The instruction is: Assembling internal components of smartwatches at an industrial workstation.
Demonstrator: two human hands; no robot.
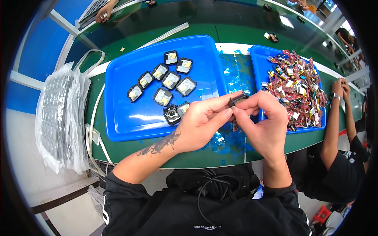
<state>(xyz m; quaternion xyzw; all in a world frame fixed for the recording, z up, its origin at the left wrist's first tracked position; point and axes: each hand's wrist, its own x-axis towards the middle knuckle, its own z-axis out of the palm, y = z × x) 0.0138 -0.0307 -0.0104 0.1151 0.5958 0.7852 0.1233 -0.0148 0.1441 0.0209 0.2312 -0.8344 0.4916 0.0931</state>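
- Head view shows your left hand (201, 124) and your right hand (262, 122) raised together above the green table top (197, 159), meeting over the gap between two blue trays.
- Between them you hold a small black square plastic casing (238, 100); it sits at the very tips of both hands, with its dark top edge showing above the fingers.
- Your left index finger and thumb (222, 115) are pressed together on the casing's left side, pinching it from that side.
- Your right fingers (256, 103) curl over the casing from the right and above, with the thumb closed in under it; both hands touch the part and nearly touch each other.
- A thin reddish strip (234, 125) hangs down just below the casing, between your two thumbs; what it is cannot be told.
- To your left, the large blue plastic tray (130, 122) holds a loose cluster of similar black square casings with pale inserts (165, 80); the nearest one (172, 115) lies just beside your left knuckles.
- To your right, the smaller blue tray (256, 53) is heaped with small red and yellow parts (297, 86), close behind your right hand.
- Blue scraps of film (230, 72) litter the table between the trays and under your hands.
- A clear plastic bag of stacked blister trays (59, 118) lies at the far left edge, well apart from your hands.
- Another person's forearms (334, 118) rest at the table's right end.
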